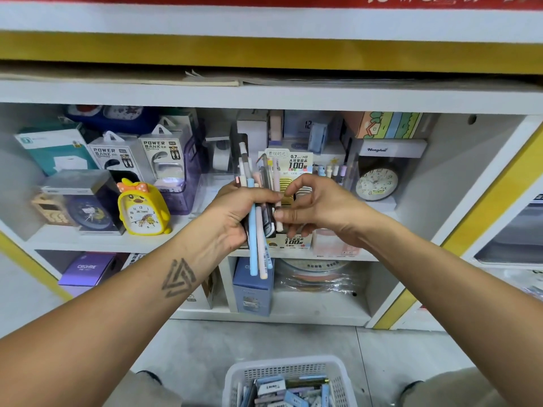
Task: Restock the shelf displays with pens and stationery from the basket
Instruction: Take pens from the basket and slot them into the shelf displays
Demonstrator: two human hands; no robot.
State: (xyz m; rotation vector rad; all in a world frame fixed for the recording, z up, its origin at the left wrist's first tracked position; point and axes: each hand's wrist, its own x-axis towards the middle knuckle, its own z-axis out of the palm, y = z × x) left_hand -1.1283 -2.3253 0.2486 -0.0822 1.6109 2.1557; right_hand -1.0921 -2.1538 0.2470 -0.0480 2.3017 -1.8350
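Right hand [318, 205] pinches one pale pink pen [277, 198] by thumb and forefinger, likely drawing it from the fistful of pastel plastic pens [258, 230] the left hand [235, 212] clamps upright before the white shelf [264, 96]; white mesh basket [286, 367] waits below

Boxes [152, 160], a yellow clock [143, 208] and pen packs [296, 168] are crowding the middle shelf [70, 239]; bare room is showing at its right end, beside the round clock [377, 183].

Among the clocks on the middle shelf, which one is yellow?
The duck-shaped alarm clock, left of the left hand. It has a yellow body and an orange bow; the round clock at right is in a clear box.
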